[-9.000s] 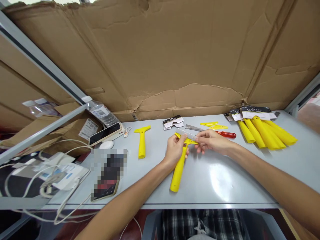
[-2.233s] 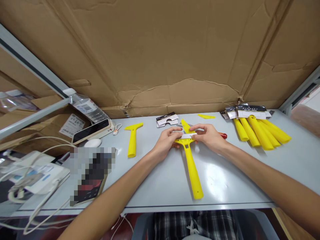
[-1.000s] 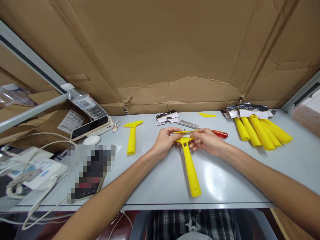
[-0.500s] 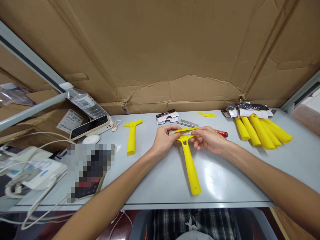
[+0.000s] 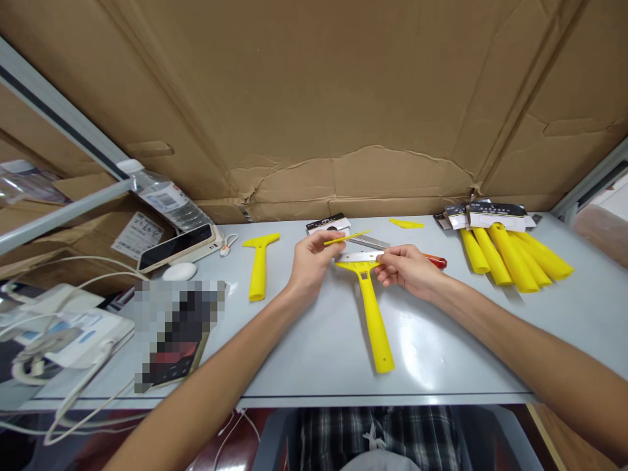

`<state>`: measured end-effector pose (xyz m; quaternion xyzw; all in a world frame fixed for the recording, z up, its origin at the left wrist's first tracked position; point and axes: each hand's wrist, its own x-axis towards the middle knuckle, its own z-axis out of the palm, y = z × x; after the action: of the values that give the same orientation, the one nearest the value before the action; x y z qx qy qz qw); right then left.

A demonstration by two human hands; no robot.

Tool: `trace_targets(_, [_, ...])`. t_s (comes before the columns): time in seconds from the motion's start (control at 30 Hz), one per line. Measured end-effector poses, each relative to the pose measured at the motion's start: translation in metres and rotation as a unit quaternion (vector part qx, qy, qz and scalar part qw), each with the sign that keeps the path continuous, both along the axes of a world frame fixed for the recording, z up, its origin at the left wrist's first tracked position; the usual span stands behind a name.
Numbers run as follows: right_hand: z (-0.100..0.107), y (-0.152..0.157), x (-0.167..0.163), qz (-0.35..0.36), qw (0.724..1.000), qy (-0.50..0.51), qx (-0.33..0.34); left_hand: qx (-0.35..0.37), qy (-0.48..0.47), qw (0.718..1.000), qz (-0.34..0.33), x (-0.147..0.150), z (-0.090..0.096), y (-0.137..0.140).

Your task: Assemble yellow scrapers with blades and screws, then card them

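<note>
A yellow scraper (image 5: 373, 320) lies with its handle toward me, and a metal blade (image 5: 359, 256) shows along its head. My right hand (image 5: 407, 269) is closed, pinching the right end of the blade and head between thumb and fingers. In my left hand (image 5: 314, 261) a thin yellow cover plate (image 5: 347, 238) is pinched, raised above the left end of the blade and apart from it. Just behind the hands rests a second loose metal blade (image 5: 366, 243). A red-handled tool (image 5: 436, 261) is partly hidden behind my right hand.
Another yellow scraper body (image 5: 258, 269) lies left, and a second cover plate (image 5: 406, 224) at the back. Several carded yellow scrapers (image 5: 515, 258) are fanned out at the right. Packaging cards (image 5: 328, 224), phones (image 5: 176, 248), cables and a bottle (image 5: 169, 199) occupy the back and left.
My left hand has lifted the yellow cover plate up and left off the scraper head, exposing the blade. My right hand stays at the head's right end.
</note>
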<state>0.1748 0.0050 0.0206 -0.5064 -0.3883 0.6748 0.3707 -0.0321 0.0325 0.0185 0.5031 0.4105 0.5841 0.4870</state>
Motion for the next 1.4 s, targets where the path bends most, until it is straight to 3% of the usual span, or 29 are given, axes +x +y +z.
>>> trace_targets(0.23, [0.0060, -0.0009, -0.0003, -0.014, 1.000, 0.005, -0.006, -0.023, -0.033, 0.998, -0.041, -0.0021, 0.0087, -0.0020])
trace_targets(0.57, [0.0069, -0.0003, 0.0000, -0.021, 1.000, -0.006, 0.006, -0.016, -0.011, 0.999, 0.028, -0.0046, 0.0077, 0.0036])
trace_targets(0.97, [0.0002, 0.0001, 0.0026, -0.002, 0.999, -0.026, 0.024, 0.033, 0.047, 0.998, 0.030, -0.0038, 0.0036, 0.0015])
trace_targets(1.27, [-0.0009, 0.0008, 0.0006, -0.014, 1.000, -0.002, 0.004, 0.016, -0.013, 1.000, -0.018, -0.0042, 0.0086, 0.0047])
trace_targets(1.4, [-0.0022, 0.0010, 0.0013, -0.019, 1.000, 0.011, 0.002, 0.003, -0.017, 1.000, -0.009, -0.0046, 0.0072, 0.0051])
